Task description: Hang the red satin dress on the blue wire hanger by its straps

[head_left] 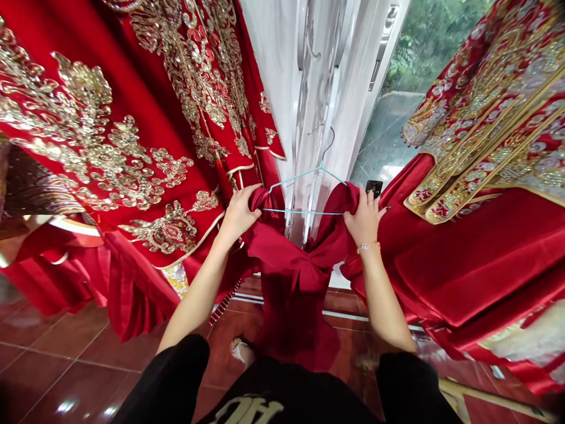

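A dark red dress hangs in front of me on a thin light-blue hanger with a silver hook at the top. My left hand is closed on the dress's left shoulder, at that end of the hanger. At the opposite shoulder, my right hand grips the cloth and the hanger's other end. A small black object shows beside the right fingers; I cannot tell whether it is a tag. The dress's skirt drops toward the floor, with its lower part in shadow.
Red garments with gold embroidery fill the left side. More embroidered red clothing hangs on the right. A white door frame and a glass pane stand ahead. Reddish tiles cover the floor.
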Available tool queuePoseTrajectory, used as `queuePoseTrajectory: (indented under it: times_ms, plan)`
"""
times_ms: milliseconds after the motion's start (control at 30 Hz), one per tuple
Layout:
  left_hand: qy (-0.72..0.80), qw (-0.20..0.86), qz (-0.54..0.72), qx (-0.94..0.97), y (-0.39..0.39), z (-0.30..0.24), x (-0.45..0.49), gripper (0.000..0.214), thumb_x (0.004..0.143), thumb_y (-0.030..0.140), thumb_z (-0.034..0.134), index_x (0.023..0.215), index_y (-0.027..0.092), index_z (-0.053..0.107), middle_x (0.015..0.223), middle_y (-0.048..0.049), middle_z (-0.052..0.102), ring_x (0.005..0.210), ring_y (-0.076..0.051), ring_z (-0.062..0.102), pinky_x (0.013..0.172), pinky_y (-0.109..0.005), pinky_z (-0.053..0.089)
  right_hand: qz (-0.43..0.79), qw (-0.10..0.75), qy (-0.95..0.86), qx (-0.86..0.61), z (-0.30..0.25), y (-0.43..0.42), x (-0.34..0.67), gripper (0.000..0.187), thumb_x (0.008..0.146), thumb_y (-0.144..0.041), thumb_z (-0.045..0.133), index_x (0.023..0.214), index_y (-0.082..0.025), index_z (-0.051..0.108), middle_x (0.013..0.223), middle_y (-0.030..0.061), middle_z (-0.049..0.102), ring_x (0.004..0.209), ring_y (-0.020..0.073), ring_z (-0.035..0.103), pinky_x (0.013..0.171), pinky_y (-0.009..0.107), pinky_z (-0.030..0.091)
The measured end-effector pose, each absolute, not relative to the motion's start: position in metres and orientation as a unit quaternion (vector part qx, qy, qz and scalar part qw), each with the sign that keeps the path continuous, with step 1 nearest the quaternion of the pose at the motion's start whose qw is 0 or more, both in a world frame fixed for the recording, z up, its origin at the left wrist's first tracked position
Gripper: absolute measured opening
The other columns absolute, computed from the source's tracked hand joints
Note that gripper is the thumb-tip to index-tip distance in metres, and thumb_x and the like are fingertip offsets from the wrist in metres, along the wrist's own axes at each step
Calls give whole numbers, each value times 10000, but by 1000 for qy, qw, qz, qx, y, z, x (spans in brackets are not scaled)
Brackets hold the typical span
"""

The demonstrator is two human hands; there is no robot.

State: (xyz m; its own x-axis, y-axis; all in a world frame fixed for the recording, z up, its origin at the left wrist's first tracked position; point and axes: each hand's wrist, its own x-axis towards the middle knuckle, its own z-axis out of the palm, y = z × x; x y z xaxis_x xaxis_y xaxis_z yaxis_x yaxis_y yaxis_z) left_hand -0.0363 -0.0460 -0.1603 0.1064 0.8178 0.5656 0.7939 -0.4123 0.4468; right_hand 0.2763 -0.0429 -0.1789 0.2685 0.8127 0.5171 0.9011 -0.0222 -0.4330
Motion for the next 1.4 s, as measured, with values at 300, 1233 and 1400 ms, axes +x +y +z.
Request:
queuePoseTrajectory:
  times_ms: [300,1233,1400]
  plan:
    - [654,-42,294,696,-63,-142,-14,631,845,155,534,1472,180,466,1544,-140,478,1452,-347,414,1189,-536,372,-138,351,-632,-676,-174,-47,285,596,792,-84,456,1381,-129,531,1323,215,624,1180,359,579,1024,562,415]
    - [679,-169,126,703,-59,-131,3,573,903,123,328,1444,178,508,1555,-252,403,994,-377,717,776,-474,569,-141,364,-633,-669,-179,-31,307,515,758,-41,439,1252,-125,559,1239,201,577,1125,334,480,943,530,474]
    - [662,-151,76,730,-42,-107,-11,497,861,113,393,1300,125,626,1188,-236,670,1094,-388,673,873,-464,539,-154,304,-610,-715,-153,-25,307,360,825,-56,445,1127,-107,633,1012,212,661,969,319,594,824,435,481]
